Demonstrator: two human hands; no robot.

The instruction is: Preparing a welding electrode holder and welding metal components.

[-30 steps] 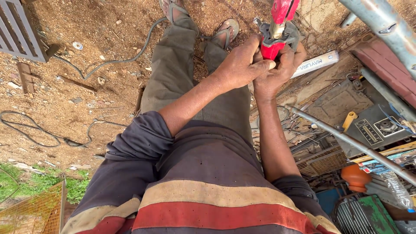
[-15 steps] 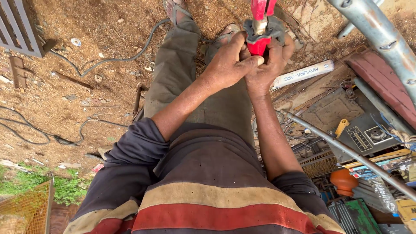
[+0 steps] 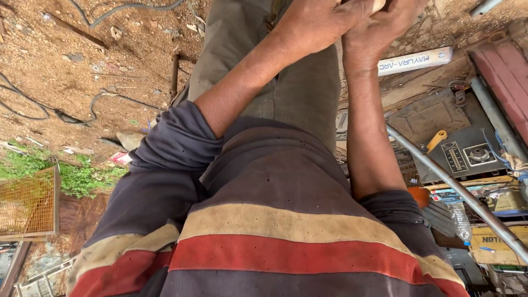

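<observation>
My left hand (image 3: 316, 22) and my right hand (image 3: 379, 30) are pressed together at the top edge, fingers curled and partly cut off. The red tool they gripped in the earlier frames lies above the frame now; only a pale bit shows between the hands. Both forearms reach forward over my grey trouser legs (image 3: 297, 93). My dark striped shirt (image 3: 264, 231) fills the lower part of the view.
Bare dirt with black cables (image 3: 71, 115) lies to the left, with a wire mesh cage (image 3: 27, 203) by some grass. On the right are a white carton (image 3: 415, 60), a grey machine with a yellow handle (image 3: 456, 148), a slanting metal pipe (image 3: 456, 192) and a plastic bottle (image 3: 459, 217).
The view has tilted down towards my body. The red tool and my fingertips have slid out past the top edge, while my hands stay clasped together.
</observation>
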